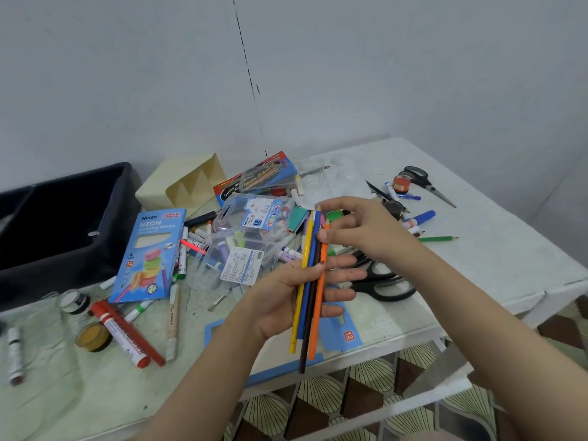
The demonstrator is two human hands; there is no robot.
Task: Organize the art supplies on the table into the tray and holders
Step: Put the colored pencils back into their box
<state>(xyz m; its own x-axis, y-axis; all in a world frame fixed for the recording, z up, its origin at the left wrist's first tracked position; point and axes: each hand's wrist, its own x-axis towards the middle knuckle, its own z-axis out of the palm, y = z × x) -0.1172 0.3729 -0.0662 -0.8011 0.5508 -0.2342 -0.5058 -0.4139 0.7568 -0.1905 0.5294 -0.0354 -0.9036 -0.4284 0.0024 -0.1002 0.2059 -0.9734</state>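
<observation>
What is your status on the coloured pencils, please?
Coloured pencils in left grip. Right grip pinching their upper ends. Black tray far left, marker clutter between.

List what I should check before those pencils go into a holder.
1. Grip of the left hand on the pencils: ok.
2. Pinch of the right hand on the pencil tips: ok.
3. Room in the cream holder: ok.
4. Room in the dark tray: ok.
5. Every pencil gathered: not ok, a green pencil lies apart.
6. Way to the cream holder clear: not ok, a clear pen case lies between.
</observation>
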